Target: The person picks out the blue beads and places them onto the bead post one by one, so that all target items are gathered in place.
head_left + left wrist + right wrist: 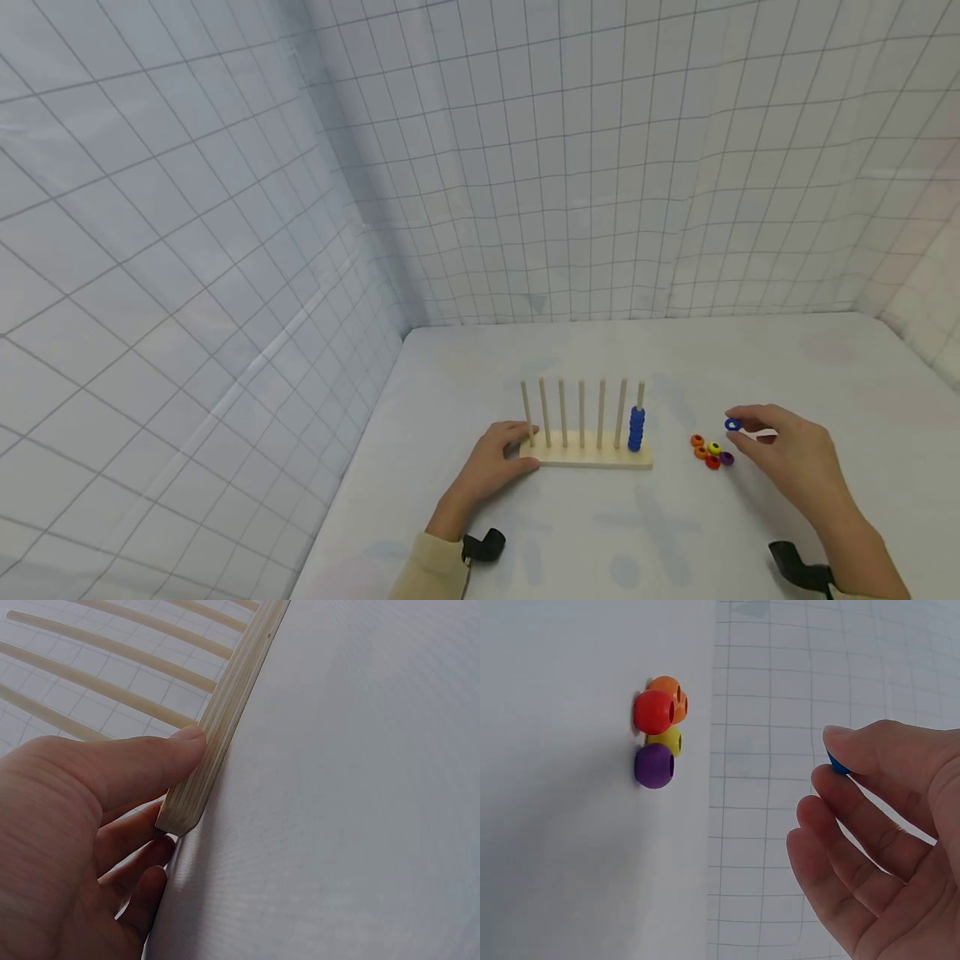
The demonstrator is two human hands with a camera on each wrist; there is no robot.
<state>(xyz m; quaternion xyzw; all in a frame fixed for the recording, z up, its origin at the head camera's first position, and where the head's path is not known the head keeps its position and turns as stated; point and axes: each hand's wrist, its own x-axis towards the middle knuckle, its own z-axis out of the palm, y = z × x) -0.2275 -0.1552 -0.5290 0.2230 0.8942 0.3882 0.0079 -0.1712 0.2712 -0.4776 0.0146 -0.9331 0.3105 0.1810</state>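
Observation:
A wooden peg rack with several upright pegs stands on the table. Several blue beads are stacked on its rightmost peg; the other pegs are bare. My left hand grips the rack's left end, the thumb on the front edge of the base and the other fingers behind. Above the table, to the right of the rack, my right hand pinches one blue bead between thumb and index finger. In the right wrist view that bead is mostly hidden by the thumb.
Between the rack and my right hand lies a small cluster of loose beads: two orange, a yellow, a red and a purple one. White gridded sheets hang behind and beside the white table.

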